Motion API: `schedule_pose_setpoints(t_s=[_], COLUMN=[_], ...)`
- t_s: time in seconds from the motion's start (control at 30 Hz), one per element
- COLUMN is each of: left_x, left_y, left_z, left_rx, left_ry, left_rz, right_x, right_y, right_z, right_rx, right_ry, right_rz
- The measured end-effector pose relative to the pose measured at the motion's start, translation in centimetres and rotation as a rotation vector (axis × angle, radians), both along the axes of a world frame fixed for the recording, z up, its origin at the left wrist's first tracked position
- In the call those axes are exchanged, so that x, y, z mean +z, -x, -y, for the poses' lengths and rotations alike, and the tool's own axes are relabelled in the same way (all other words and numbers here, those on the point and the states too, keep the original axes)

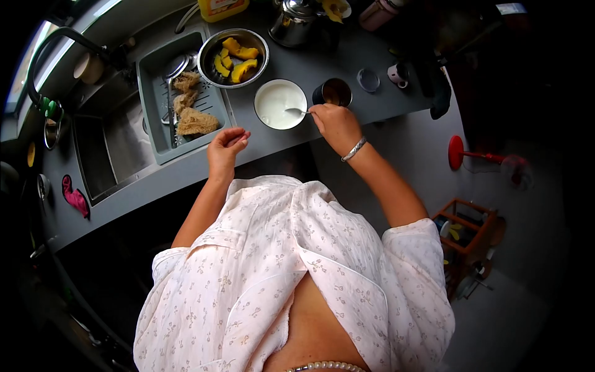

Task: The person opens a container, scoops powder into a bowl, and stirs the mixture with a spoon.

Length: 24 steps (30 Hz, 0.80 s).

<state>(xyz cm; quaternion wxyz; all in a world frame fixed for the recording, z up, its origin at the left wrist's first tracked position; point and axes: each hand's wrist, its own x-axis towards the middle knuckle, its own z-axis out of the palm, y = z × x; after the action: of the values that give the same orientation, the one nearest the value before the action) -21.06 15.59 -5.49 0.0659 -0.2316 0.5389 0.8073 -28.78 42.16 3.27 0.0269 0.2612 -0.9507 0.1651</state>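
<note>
My right hand point(338, 127) grips the handle of a metal spoon point(296, 111), whose bowl end dips into the white contents of a dark-rimmed bowl point(281, 127). Just beyond my right fingers stands a dark cup point(346, 90) with something brownish inside. My left hand point(226, 149) hovers by the counter's front edge, left of the bowl, its fingers curled in towards the thumb; I see nothing in it. Behind the white-filled bowl, a metal bowl point(263, 71) holds several yellow-orange pumpkin pieces point(245, 52).
A grey drain tray point(162, 152) with brown fibrous scrubbers point(197, 123) sits beside the sink point(118, 149). At the back are a metal kettle point(290, 28) and a yellow container point(223, 7). A clear lid point(368, 80) and small mug point(398, 75) stand to the right.
</note>
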Motion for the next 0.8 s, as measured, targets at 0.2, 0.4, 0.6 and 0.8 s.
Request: schedule_pose_setpoints(t_s=[0.2, 0.4, 0.6, 0.8], left_x=[0.8, 1.0, 0.7, 0.6], left_y=[0.1, 0.7, 1.0, 1.2], left_z=[-0.3, -0.7, -1.8, -1.8], left_rx=[-0.036, -0.087, -0.118, -0.136], left_ry=[0.082, -0.048, -0.105, -0.162], left_rz=[-0.014, 0.138, 0.079, 0.092], right_x=[-0.3, -3.0, -4.2, -5.2], right_y=[-0.3, 0.3, -2.2, -3.2], right_z=[1.1, 1.8, 2.7, 3.4], right_rx=[-0.138, -0.168, -0.322, -0.601], right_ry=[0.238, 0.073, 0.266, 0.867], right_rz=[0.039, -0.15, 0.145, 0.739])
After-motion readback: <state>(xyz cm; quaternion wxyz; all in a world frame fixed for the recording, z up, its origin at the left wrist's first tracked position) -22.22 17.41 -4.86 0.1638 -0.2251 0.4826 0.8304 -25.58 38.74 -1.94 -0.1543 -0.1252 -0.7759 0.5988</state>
